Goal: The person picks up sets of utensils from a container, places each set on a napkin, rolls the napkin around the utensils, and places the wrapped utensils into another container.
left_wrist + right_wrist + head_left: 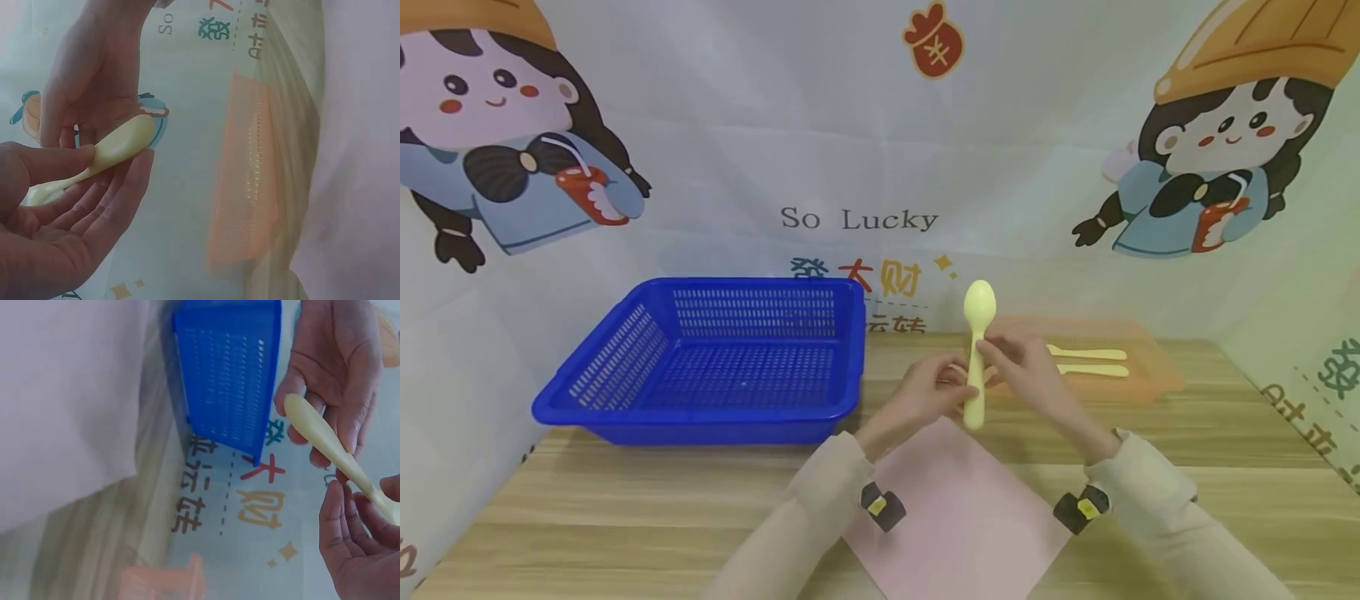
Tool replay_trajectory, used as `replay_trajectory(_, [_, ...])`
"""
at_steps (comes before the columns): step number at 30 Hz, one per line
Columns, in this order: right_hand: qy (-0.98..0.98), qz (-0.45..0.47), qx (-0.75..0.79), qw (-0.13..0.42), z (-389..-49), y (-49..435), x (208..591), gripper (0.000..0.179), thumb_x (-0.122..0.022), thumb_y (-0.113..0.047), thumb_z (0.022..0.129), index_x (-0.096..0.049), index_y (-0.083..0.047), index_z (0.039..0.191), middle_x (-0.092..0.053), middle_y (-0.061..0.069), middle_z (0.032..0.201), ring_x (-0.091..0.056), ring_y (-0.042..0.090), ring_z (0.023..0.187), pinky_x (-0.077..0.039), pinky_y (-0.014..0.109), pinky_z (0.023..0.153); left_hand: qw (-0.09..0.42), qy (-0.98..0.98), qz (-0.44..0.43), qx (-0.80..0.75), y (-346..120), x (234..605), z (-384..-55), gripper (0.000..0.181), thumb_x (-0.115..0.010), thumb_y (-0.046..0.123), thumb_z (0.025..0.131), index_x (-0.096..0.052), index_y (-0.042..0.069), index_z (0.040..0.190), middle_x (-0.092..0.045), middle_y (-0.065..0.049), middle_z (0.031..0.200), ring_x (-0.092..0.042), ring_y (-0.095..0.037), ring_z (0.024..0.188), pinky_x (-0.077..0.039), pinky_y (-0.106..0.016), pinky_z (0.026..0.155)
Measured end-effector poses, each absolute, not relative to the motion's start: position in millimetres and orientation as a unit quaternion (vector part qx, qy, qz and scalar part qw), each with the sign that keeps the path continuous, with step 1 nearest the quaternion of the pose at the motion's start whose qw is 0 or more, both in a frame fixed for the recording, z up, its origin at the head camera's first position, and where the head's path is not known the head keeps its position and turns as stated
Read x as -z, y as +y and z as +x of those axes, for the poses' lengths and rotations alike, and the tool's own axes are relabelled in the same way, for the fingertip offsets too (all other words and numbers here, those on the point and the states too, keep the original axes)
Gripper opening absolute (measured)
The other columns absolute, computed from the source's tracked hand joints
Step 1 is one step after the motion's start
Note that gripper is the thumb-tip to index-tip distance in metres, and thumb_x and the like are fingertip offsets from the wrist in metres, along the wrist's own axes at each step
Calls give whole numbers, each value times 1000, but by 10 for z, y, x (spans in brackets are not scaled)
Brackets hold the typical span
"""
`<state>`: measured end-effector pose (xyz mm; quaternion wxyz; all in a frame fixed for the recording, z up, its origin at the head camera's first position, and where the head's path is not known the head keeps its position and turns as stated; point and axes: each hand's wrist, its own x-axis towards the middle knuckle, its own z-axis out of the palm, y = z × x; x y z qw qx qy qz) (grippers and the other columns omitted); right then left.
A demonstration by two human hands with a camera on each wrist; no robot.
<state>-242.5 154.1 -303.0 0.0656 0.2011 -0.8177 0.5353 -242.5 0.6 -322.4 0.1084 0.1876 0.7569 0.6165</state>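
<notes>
A pale yellow spoon (980, 307) stands nearly upright between both hands, bowl at the top. My left hand (931, 385) pinches the handle, thumb in front and fingers behind it. My right hand (1026, 365) pinches it higher up, close to the neck. In the left wrist view the left hand (75, 244) is nearest, its thumb on the spoon handle (128, 137). The right wrist view has the right hand (359, 550) at the bottom, its thumb by the spoon (319, 431); the left hand (337, 362) comes from above.
A blue plastic basket (700, 425) stands at the left. An orange translucent tray (1157, 383) at the right holds a pale yellow fork (1101, 354) and another pale yellow utensil (1097, 370), partly hidden by the right hand. A pink sheet (958, 508) lies under the forearms.
</notes>
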Motion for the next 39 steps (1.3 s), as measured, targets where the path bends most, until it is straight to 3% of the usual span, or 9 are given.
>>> replay_trajectory(8, [-825,199,-528,5,-2250,1450,3319,28,-48,-7,91,-49,12,112,-57,26,101,-61,26,78,-54,34,64,93,768,198,-601,-138,3385,-2350,27,-57,-8,80,-45,-5,104,-58,-21,90,-63,-28,73,-54,-31,54])
replay_trajectory(16, [-810,213,-544,-49,-2170,1383,3629,31,-50,1,87,-44,16,113,-59,22,88,-61,24,74,-54,33,63,112,807,170,-555,-233,3579,-2324,37,-59,-7,78,-42,-7,111,-58,-21,91,-61,-27,71,-54,-34,59])
replay_trajectory(21, [-810,217,-541,-68,-2145,1337,3698,32,-51,4,84,-44,19,112,-59,22,84,-61,24,70,-54,33,61,111,837,161,-511,-281,3633,-2290,36,-59,-4,79,-45,-8,112,-60,-19,90,-60,-23,67,-51,-27,56])
replay_trajectory(27, [-841,205,-496,-71,-2120,1275,3768,30,-54,3,82,-50,17,108,-59,17,83,-60,22,71,-53,28,59,111,860,143,-477,-297,3695,-2284,32,-62,-1,78,-49,-9,107,-63,-18,85,-60,-20,64,-50,-25,54])
replay_trajectory(35, [-877,221,-419,-73,-2111,1230,3815,32,-59,-2,78,-55,14,106,-62,15,83,-59,20,73,-49,24,60,87,896,128,-416,-300,3759,-2295,28,-69,1,72,-56,-9,95,-65,-15,77,-60,-21,71,-49,-26,65])
replay_trajectory(39, [-881,232,-403,-88,-2100,1219,3810,33,-61,-1,77,-56,13,106,-62,13,80,-58,17,69,-48,22,56,107,893,107,-423,-285,3789,-2302,28,-70,-2,69,-56,-9,91,-63,-13,75,-59,-19,66,-51,-25,60])
